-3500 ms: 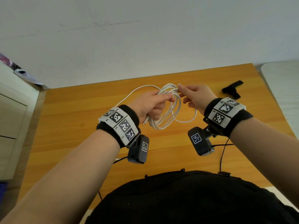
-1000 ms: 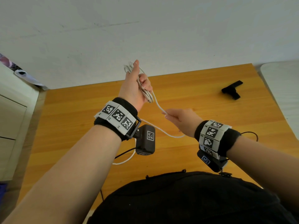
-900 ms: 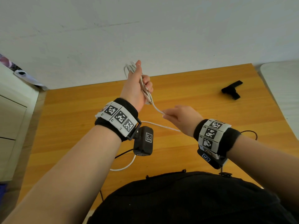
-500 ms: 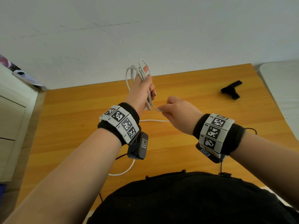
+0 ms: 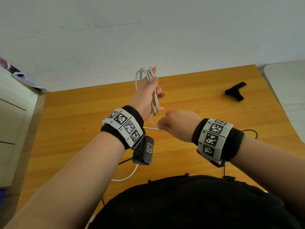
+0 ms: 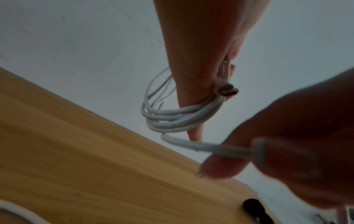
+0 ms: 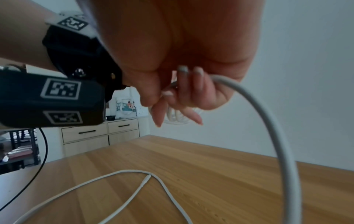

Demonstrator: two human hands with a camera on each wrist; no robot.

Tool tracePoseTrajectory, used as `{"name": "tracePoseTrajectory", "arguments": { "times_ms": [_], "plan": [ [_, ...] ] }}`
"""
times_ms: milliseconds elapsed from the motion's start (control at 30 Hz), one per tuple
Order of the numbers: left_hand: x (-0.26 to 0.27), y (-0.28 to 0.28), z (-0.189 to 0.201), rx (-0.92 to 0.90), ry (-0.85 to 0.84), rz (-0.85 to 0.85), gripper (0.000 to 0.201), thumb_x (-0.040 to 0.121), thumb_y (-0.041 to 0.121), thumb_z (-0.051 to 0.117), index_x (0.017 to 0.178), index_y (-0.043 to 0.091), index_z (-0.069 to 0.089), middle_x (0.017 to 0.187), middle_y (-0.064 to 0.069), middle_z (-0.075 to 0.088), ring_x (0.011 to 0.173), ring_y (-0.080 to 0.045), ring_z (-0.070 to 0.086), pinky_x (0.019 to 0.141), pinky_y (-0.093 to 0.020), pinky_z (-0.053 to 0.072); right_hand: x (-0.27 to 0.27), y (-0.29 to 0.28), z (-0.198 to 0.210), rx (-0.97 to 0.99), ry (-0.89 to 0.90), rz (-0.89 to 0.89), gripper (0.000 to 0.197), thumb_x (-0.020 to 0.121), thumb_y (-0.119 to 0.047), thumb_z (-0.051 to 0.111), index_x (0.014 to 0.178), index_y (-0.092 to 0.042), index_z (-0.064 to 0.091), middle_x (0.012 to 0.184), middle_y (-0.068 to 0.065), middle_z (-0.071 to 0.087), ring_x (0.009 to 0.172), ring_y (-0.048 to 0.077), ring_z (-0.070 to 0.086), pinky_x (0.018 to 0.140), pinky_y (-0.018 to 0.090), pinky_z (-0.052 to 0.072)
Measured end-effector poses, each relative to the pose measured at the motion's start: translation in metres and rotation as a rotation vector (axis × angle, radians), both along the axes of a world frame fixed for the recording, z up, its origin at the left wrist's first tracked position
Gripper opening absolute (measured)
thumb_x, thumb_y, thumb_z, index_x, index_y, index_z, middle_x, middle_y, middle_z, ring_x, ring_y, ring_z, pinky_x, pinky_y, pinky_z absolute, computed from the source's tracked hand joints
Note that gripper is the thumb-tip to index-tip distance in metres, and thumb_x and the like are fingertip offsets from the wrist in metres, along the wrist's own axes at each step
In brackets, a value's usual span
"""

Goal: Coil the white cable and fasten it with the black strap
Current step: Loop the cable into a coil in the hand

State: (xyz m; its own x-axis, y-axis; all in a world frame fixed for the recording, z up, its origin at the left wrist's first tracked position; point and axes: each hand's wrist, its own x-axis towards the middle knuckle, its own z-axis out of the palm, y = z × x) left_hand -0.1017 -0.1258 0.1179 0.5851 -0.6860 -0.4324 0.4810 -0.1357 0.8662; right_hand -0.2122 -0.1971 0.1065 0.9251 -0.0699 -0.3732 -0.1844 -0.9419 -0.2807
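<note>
**Cable part-wound on raised left hand**

A thin white round-sheathed cable (image 5: 154,95) is seen wrapped in several loops around the upright left hand (image 5: 146,95), held above the orange-brown wooden table (image 5: 69,119). In the left wrist view the loops (image 6: 172,116) are bunched around the hand, and a metal-tipped plug (image 6: 229,91) is pressed against the palm; the fingers are seen curled over the strands. A free run of the cable is pinched by the right hand (image 5: 177,124), just below the left, its fingers (image 7: 191,91) closed round it. The rest of the cable lies slack on the table, where its other end (image 7: 145,180) is seen. The black fabric strap (image 5: 235,92) lies on the far right of the table, well apart from both hands, untouched.
</note>
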Motion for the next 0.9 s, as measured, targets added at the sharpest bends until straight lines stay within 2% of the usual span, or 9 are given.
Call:
{"name": "tracePoseTrajectory", "arguments": {
  "times_ms": [167,300,367,433,567,633,767,833,900],
  "plan": [
    [0.002,0.004,-0.012,0.081,-0.137,-0.077,0.032,0.099,0.038,0.037,0.127,0.052,0.041,0.065,0.009,0.044,0.078,-0.014,0.052,0.095,-0.058,0.042,-0.002,-0.006,0.009,0.113,-0.118,-0.031,0.028,0.092,-0.035,0.052,0.107,-0.018,0.069,0.092,-0.001,0.048,0.080,0.019,0.050,0.070,0.030,0.040],
    [0.000,0.005,-0.024,0.112,-0.270,-0.130,0.037,0.099,0.036,0.037,0.134,0.045,0.039,0.068,0.005,0.043,0.067,-0.010,0.049,0.068,-0.034,0.043,-0.002,-0.010,0.009,0.234,-0.230,-0.089,0.023,0.088,-0.016,0.060,0.109,-0.012,0.069,0.113,0.006,0.058,0.094,0.020,0.058,0.078,0.017,0.034],
    [-0.002,0.005,-0.028,0.126,-0.334,-0.163,0.041,0.099,0.034,0.038,0.139,0.040,0.036,0.069,0.004,0.043,0.064,-0.010,0.046,0.065,-0.027,0.041,-0.002,-0.010,0.009,0.275,-0.304,-0.136,0.019,0.087,-0.012,0.061,0.103,-0.010,0.070,0.108,0.008,0.060,0.083,0.015,0.052,0.077,0.015,0.033],
    [-0.004,0.004,-0.028,0.139,-0.356,-0.193,0.042,0.099,0.032,0.038,0.140,0.038,0.036,0.069,0.004,0.043,0.065,-0.011,0.044,0.069,-0.026,0.042,-0.002,-0.011,0.012,0.291,-0.359,-0.200,0.013,0.083,-0.015,0.066,0.094,-0.010,0.069,0.094,0.006,0.062,0.077,0.012,0.049,0.076,0.024,0.042],
    [-0.008,0.004,-0.021,0.157,-0.274,-0.249,0.043,0.100,0.028,0.037,0.143,0.033,0.034,0.072,0.002,0.038,0.073,-0.013,0.046,0.060,-0.021,0.050,-0.004,-0.019,0.014,0.305,-0.369,-0.387,0.023,0.073,-0.026,0.077,0.079,-0.017,0.056,0.067,-0.013,0.049,0.062,0.007,0.046,0.059,0.020,0.040],
    [-0.009,0.004,-0.017,0.194,-0.261,-0.305,0.044,0.100,0.029,0.037,0.144,0.035,0.032,0.072,0.002,0.039,0.072,-0.012,0.048,0.063,-0.026,0.054,-0.004,-0.025,0.012,0.336,-0.393,-0.451,0.026,0.071,-0.025,0.078,0.078,-0.015,0.055,0.065,-0.011,0.049,0.061,0.009,0.046,0.059,0.022,0.040],
    [-0.013,0.006,-0.011,0.246,-0.217,-0.380,0.044,0.099,0.036,0.037,0.143,0.042,0.029,0.074,0.001,0.048,0.073,-0.019,0.068,0.072,-0.039,0.059,-0.003,-0.034,0.010,0.351,-0.436,-0.490,0.019,0.074,-0.017,0.074,0.075,-0.016,0.055,0.066,-0.011,0.051,0.065,0.011,0.050,0.060,0.021,0.041],
    [-0.014,0.005,-0.010,0.262,-0.218,-0.388,0.045,0.099,0.038,0.038,0.141,0.046,0.028,0.084,0.002,0.055,0.068,-0.018,0.068,0.080,-0.049,0.057,-0.002,-0.035,0.010,0.315,-0.447,-0.506,0.022,0.074,-0.023,0.074,0.074,-0.016,0.054,0.067,-0.010,0.053,0.068,0.013,0.054,0.063,0.026,0.045],
    [-0.013,0.004,-0.012,0.263,-0.211,-0.381,0.045,0.098,0.038,0.040,0.140,0.047,0.028,0.083,0.002,0.052,0.056,-0.015,0.058,0.082,-0.055,0.055,-0.002,-0.035,0.009,0.288,-0.457,-0.538,0.028,0.072,-0.032,0.076,0.074,-0.016,0.053,0.069,-0.007,0.055,0.070,0.016,0.056,0.065,0.030,0.047]
  ]
}}
